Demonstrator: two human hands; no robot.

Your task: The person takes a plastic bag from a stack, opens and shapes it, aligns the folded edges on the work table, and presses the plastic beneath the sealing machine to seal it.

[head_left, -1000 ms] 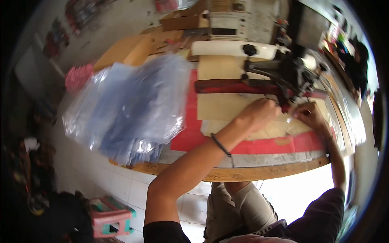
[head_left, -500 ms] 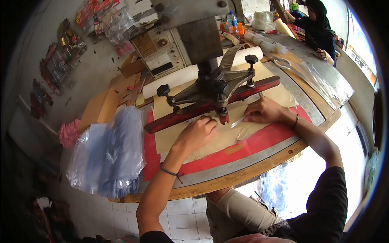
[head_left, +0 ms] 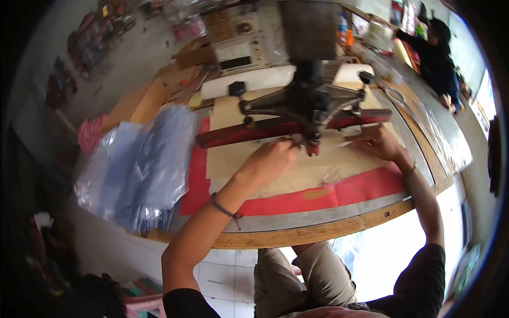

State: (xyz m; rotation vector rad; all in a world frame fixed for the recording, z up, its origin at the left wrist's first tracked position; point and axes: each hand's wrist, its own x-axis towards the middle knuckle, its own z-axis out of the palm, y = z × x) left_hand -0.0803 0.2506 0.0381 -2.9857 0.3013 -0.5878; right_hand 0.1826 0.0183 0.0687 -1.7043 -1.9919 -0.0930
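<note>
My left hand (head_left: pixel 273 158) is just in front of the long red press bar (head_left: pixel 254 131), its fingers curled in and the tips hard to see. What they hold, if anything, is hidden. On the other side of the press's middle clamp (head_left: pixel 313 146), my right hand (head_left: pixel 377 142) pinches a thin clear plastic strip (head_left: pixel 343 144) that points toward the left hand. Both hands are low over a cream sheet (head_left: pixel 265 180) on a red mat (head_left: pixel 366 188). A small clear plastic scrap (head_left: pixel 331 176) lies near the sheet's front edge.
A pile of bluish clear plastic sleeves (head_left: pixel 140 164) lies at the left. Behind stand a control box (head_left: pixel 236 45), a white roll (head_left: pixel 246 80) and a cardboard box (head_left: pixel 140 103). Plastic strips (head_left: pixel 424 124) lie at right. Another person (head_left: pixel 437 63) is at the far right.
My view has shifted, so the press appears farther right and higher. My left hand now reaches closer to the red bar. The right hand still pinches the strip, now close under the bar.
</note>
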